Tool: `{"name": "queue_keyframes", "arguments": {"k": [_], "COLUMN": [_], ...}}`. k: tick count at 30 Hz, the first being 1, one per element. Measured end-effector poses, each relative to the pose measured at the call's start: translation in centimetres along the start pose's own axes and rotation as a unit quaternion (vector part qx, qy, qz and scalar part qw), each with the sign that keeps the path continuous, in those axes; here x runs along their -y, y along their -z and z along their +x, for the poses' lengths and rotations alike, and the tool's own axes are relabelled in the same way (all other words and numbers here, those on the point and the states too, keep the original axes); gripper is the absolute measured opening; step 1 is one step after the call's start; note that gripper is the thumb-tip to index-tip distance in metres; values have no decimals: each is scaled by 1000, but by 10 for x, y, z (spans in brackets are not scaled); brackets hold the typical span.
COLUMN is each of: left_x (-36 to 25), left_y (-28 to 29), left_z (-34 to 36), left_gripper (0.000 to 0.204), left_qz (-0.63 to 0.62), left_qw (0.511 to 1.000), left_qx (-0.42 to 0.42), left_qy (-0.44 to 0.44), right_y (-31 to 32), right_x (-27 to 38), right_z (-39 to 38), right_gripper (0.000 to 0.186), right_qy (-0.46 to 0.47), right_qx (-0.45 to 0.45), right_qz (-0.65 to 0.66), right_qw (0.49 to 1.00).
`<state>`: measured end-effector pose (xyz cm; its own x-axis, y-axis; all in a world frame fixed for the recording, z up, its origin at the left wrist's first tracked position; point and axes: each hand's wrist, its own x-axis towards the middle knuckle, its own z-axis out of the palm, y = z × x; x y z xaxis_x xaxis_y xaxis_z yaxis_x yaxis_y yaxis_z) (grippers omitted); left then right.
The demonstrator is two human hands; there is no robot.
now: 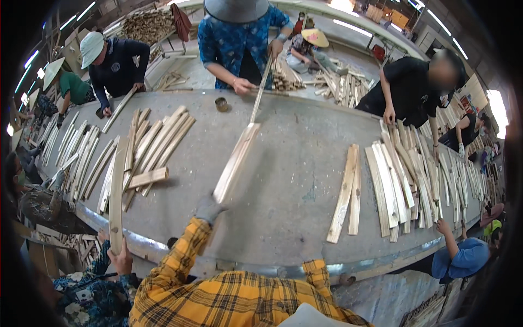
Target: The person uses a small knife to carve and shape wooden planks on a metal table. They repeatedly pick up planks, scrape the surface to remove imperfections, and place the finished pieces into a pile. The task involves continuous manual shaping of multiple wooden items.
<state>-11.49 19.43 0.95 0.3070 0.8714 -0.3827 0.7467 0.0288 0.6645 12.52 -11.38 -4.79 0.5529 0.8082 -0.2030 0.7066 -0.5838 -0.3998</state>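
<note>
My left hand (210, 210), in a grey glove, is closed round the near end of a few pale wooden slats (237, 161). They lie together and point away from me across the grey table (272, 218). Below the glove the picture is a little blurred. My right sleeve (316, 270), yellow plaid, ends at the table's near edge, and no right hand shows beyond it. Opposite me a person in a blue patterned shirt holds a thin slat (263, 90), whose near end meets the far end of mine.
Slats lie in a left pile (158, 141) and a right pile (392, 185), with two slats (346, 191) nearer me. A small round tin (222, 104) stands near the far edge. At my left, a person's hand (121, 259) holds a slat upright. Other people work around the table.
</note>
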Motion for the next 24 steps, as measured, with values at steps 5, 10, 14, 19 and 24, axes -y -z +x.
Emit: {"name": "queue_keyframes", "arguments": {"k": [5, 10, 14, 19, 24], "left_x": [-56, -32, -37, -27, -47], "left_y": [-119, -177, -128, -112, -102], "left_z": [-20, -24, -46, -61, -91], "left_gripper": [68, 61, 44, 33, 32], "left_qz": [39, 136, -74, -526, -503], "left_qw": [997, 986, 990, 723, 748], "left_qx": [-49, -87, 117, 391, 384], "left_qy": [-41, -51, 25, 216, 201], "right_y": [18, 31, 35, 37, 40], "right_x": [1, -13, -27, -25, 2], "right_z": [4, -13, -18, -2, -4], "right_gripper": [25, 28, 25, 36, 34], "right_qy": [-22, -24, -40, -14, -58], "right_qx": [20, 38, 58, 30, -33], "right_qz": [29, 49, 94, 54, 165], "right_qw": [999, 998, 993, 998, 984]}}
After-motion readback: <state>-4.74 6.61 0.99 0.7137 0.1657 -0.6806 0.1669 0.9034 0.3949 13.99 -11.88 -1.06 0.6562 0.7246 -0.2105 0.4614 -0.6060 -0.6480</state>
